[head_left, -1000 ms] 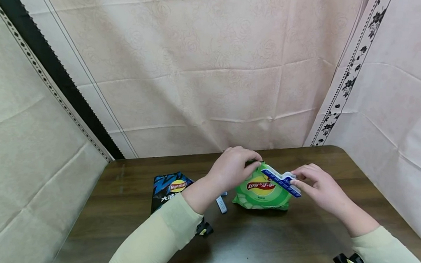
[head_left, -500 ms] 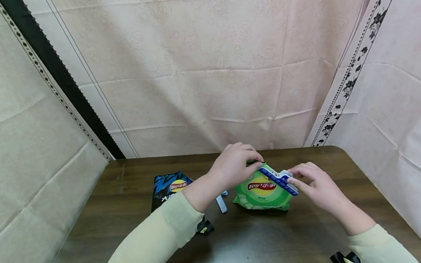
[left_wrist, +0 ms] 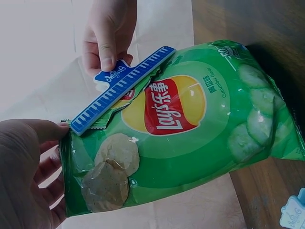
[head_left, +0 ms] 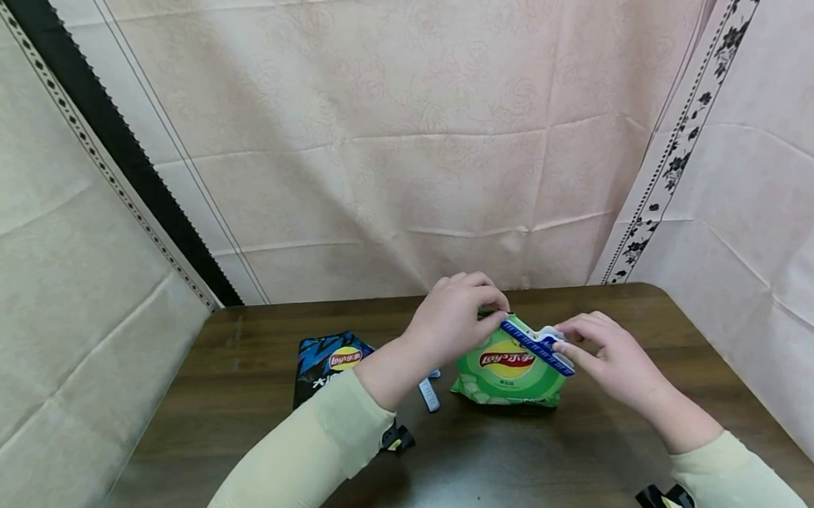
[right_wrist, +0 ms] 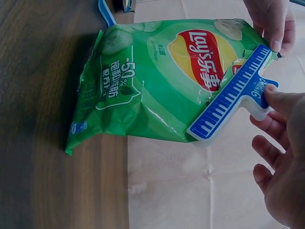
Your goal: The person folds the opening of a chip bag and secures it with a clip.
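Observation:
A green Lay's chip bag [head_left: 504, 385] stands on the table, its top folded over at a slant. My left hand [head_left: 455, 318] pinches the bag's upper left corner between thumb and fingers. Across the folded edge lies a blue-and-white bag clip [head_left: 536, 348] with a piano-key pattern. My right hand [head_left: 603, 353] pinches the clip's handle, thumb in front and fingers behind. In the left wrist view the clip [left_wrist: 124, 90] reaches almost to my left thumb. The right wrist view shows the clip [right_wrist: 231, 98] along the fold; whether its far jaw is behind the bag is hidden.
A black-and-blue Lay's bag [head_left: 322, 367] lies on the brown wooden table [head_left: 539, 488], partly covered by my left forearm. Between the two bags is a light-blue clip [head_left: 428, 395], partly behind that arm. Pale cloth [head_left: 417, 127] hangs behind and at both sides.
My right hand has moved slightly left and up, bringing the clip further along the bag's folded edge toward my left hand. The left hand keeps its grip on the corner.

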### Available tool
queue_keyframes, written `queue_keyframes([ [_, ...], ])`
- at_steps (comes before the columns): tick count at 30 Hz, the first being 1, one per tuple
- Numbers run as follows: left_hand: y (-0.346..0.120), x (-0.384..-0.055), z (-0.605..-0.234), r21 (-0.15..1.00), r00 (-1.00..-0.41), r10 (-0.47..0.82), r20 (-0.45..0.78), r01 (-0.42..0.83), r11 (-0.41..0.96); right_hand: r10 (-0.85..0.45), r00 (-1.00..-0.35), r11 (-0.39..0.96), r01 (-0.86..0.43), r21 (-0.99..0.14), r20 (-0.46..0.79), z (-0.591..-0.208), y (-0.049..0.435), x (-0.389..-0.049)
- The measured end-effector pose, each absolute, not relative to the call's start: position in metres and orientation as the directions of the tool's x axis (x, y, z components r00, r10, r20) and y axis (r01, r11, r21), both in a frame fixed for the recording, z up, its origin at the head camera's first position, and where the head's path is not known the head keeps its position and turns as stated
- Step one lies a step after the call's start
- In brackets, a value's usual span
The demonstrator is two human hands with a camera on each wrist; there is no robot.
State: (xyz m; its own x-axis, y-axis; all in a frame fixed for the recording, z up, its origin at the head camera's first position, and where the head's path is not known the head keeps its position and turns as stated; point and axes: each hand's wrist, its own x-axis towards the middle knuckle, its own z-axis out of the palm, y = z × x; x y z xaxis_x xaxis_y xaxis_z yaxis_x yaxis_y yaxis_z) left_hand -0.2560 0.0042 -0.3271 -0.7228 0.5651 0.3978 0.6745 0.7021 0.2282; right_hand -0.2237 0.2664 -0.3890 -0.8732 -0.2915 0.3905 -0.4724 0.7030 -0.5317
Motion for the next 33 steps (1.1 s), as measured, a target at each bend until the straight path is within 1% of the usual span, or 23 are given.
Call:
queue_keyframes([
  [12,0.0051,-0.2563,-0.3266,0.267,-0.733,0.551,0.399,0.668,0.695,-0.288,-0.875,0.700,-0.469,-0.539,0.389,-0.3879,0.2631,-0.2241],
  [18,0.0074,-0.2559,-0.3246,0.277,-0.726,0.561,0.398,0.678,0.681,-0.288,-0.876,0.698,-0.469,-0.541,0.387,-0.3872,0.2626,-0.2215],
  [26,0.0073,-0.2563,-0.3247,0.283,-0.735,0.551,0.396,0.668,0.688,-0.309,-0.851,0.673,-0.512,-0.534,0.425,-0.3926,0.2624,-0.2232],
  [33,0.0069,-0.2569,-0.3262,0.291,-0.744,0.551,0.378,0.660,0.692,-0.306,-0.860,0.667,-0.499,-0.553,0.407,-0.3933,0.2624,-0.2234],
])
